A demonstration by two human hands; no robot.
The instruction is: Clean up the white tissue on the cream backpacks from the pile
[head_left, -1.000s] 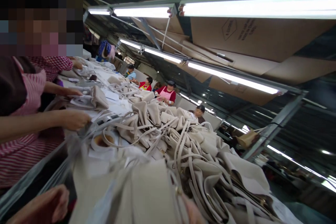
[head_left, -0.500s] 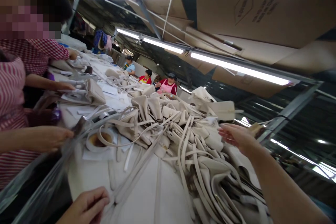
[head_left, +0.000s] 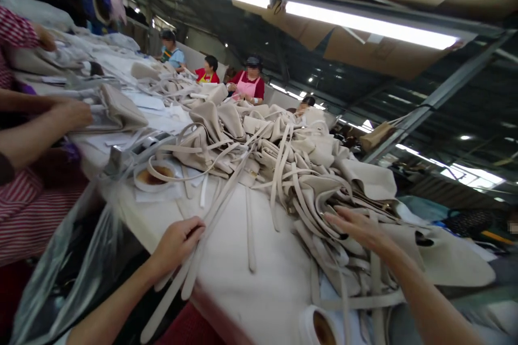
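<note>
My left hand is by the front edge of the white table. Its fingers are curled in against long beige straps that run from the pile and hang over the edge. What lies inside those fingers is hidden. My right hand, fingers stretched out, is at the right part of a heap of beige bags, seemingly touching one. Another loose strap lies flat between my hands. Beyond my left hand rests a white tape roll with a brown core.
A second roll lies at the near edge. Clear plastic hangs off the table's left side, by a metal tape dispenser. At left, a co-worker's hand is on a folded bag. Several people sit beyond the heap.
My left hand has moved forward and right, up to the straps. My right hand has come down onto the near part of the heap. The view has turned right and downward.
</note>
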